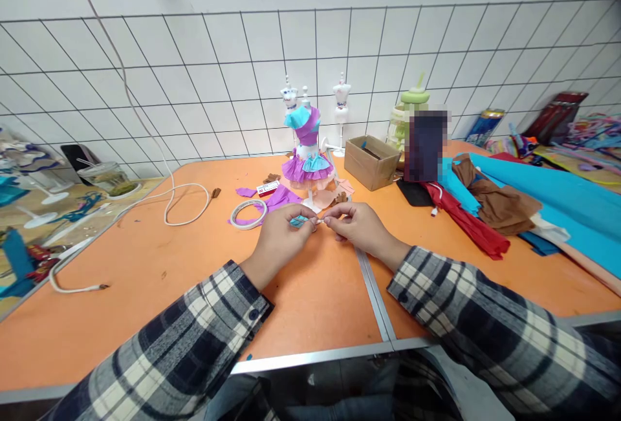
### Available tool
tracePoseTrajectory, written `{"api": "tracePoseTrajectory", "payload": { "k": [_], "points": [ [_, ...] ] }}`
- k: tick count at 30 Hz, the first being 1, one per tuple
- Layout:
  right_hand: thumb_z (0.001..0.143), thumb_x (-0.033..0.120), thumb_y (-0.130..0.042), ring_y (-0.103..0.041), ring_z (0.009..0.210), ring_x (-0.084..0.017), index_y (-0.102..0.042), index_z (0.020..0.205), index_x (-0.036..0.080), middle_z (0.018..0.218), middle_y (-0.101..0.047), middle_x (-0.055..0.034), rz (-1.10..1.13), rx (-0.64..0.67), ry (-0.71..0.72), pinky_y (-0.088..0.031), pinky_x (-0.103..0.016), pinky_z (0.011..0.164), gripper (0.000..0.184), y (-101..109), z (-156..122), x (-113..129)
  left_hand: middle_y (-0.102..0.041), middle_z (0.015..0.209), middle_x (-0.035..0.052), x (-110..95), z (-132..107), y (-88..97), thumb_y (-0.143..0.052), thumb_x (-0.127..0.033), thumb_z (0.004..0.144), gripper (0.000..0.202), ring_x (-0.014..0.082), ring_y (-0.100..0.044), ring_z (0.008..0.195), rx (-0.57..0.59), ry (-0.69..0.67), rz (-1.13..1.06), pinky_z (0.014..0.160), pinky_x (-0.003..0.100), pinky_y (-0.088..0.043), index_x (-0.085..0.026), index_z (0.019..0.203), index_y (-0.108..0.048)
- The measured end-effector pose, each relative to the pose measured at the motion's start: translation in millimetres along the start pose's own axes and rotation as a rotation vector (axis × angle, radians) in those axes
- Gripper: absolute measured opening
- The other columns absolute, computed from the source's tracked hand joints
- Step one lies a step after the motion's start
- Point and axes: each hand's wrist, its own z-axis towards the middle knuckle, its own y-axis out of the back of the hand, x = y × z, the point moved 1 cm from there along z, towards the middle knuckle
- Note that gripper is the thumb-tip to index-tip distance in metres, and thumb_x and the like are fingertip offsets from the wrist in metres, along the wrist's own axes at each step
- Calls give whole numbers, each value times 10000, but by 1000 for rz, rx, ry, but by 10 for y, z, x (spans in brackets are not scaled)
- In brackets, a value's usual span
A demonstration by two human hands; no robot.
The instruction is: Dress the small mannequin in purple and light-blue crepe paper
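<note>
My left hand (282, 238) and my right hand (361, 228) meet over the orange table (310, 291), fingertips pinched close together. Between them is a tiny pale piece (319, 220), too small to name. Just behind the hands stands a small white dress form wearing a purple and turquoise paper dress (306, 149) with a ruffled skirt. A roll of white tape (248, 214) lies left of my left hand, by purple crepe paper (282, 197) and a small red and white box (268, 189). Brown and peach scraps lie around the form's base.
Two bare dress forms, one at the right (341, 101), stand by the tiled wall. Beside them are a cardboard box (371, 162), a green cup (414, 94) and a dark upright screen (425, 146). Red, brown and blue crepe paper (548, 178) covers the right side. A white cable (172, 191) crosses the left.
</note>
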Motion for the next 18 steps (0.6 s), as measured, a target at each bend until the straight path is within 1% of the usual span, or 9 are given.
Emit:
{"api": "tracePoseTrajectory", "payload": {
  "k": [1, 3, 5, 6, 9, 12, 15, 18],
  "points": [
    [800, 323, -654, -587, 477, -102, -744, 878, 142, 632, -661, -11, -27, -13, 24, -450, -194, 463, 217, 4, -2, 4, -733, 856, 39, -8, 1, 2, -626, -276, 833, 114, 195, -671, 819, -12, 2, 1, 756, 312, -506, -183, 858, -687],
    [799, 296, -649, -586, 488, -95, -757, 865, 147, 702, -705, -30, -78, -39, 83, -444, -194, 476, 195, 11, -5, 14, -700, 873, 38, -12, 4, 8, -671, -365, 817, 220, 185, -640, 800, -53, -14, 47, 715, 298, -496, -186, 942, -638],
    [800, 277, -642, -586, 499, -91, -768, 859, 153, 755, -730, -41, -105, -43, 113, -441, -194, 486, 186, 12, -6, 21, -674, 876, 35, -1, 11, 13, -701, -432, 798, 295, 184, -613, 791, -70, -62, 135, 694, 297, -478, -192, 937, -602],
    [803, 280, -639, -587, 500, -93, -771, 862, 154, 757, -732, -42, -105, -39, 107, -442, -196, 487, 192, 10, -6, 21, -670, 873, 35, 8, 15, 15, -691, -434, 811, 276, 188, -608, 801, -61, -92, 177, 701, 302, -471, -193, 912, -600],
    [810, 320, -640, -586, 484, -100, -772, 876, 151, 703, -712, -35, -71, -21, 64, -448, -200, 476, 225, 1, -4, 16, -683, 885, 46, 34, 25, 18, -608, -344, 884, 155, 202, -618, 859, 8, -179, 222, 768, 327, -467, -194, 854, -634],
    [802, 337, -649, -587, 470, -104, -760, 869, 147, 646, -679, -19, -39, 0, 40, -446, -197, 453, 230, -8, 0, 1, -685, 904, 54, 50, 29, 17, -563, -256, 892, 128, 198, -622, 863, 59, -222, 204, 791, 325, -475, -192, 821, -648],
    [791, 322, -655, -580, 454, -108, -740, 871, 147, 563, -616, 11, -17, -14, 8, -435, -188, 434, 210, -7, 10, -18, -683, 881, 48, 69, 34, 11, -548, -225, 876, 110, 194, -622, 837, 58, -206, 198, 782, 321, -478, -190, 813, -631],
    [787, 323, -661, -563, 436, -102, -734, 875, 147, 555, -603, 17, -11, -32, -14, -421, -186, 424, 210, 1, 18, -26, -683, 812, 33, 83, 40, 9, -554, -264, 879, 123, 184, -626, 779, 35, -133, 124, 725, 302, -475, -189, 799, -609]
  ]
}}
